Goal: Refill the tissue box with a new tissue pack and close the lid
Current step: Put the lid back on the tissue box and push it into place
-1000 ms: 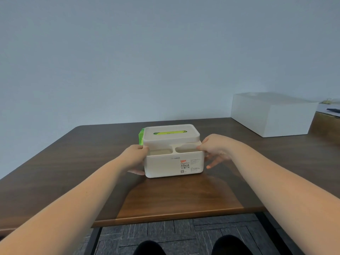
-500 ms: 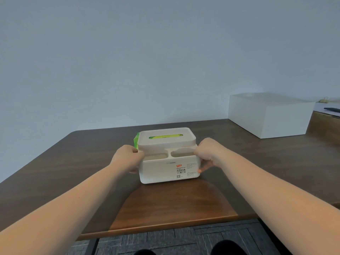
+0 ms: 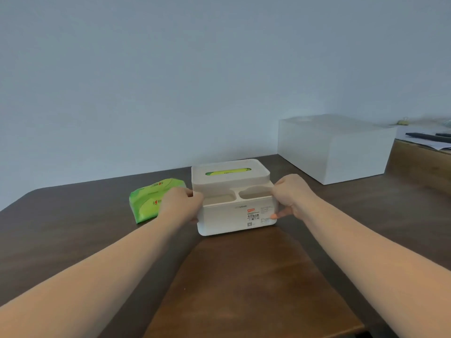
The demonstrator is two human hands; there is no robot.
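Note:
A white plastic tissue box [image 3: 234, 217] stands on the dark wooden table [image 3: 73, 230], with two open front compartments and a printed label. Its lid [image 3: 230, 173] lies flat on top, and green packaging shows through the slot. My left hand [image 3: 181, 203] grips the box's left side and my right hand [image 3: 291, 197] grips its right side. A green tissue pack [image 3: 148, 202] lies on the table just left of the box, partly behind my left hand.
A large white box [image 3: 336, 148] stands at the back right of the table. Beyond it a lighter wooden surface [image 3: 419, 164] holds papers and dark pens. The wall rises right behind the table.
Both hands have slid the tissue box to the right, uncovering the green tissue pack that was almost hidden behind it. The view has tilted upward slightly.

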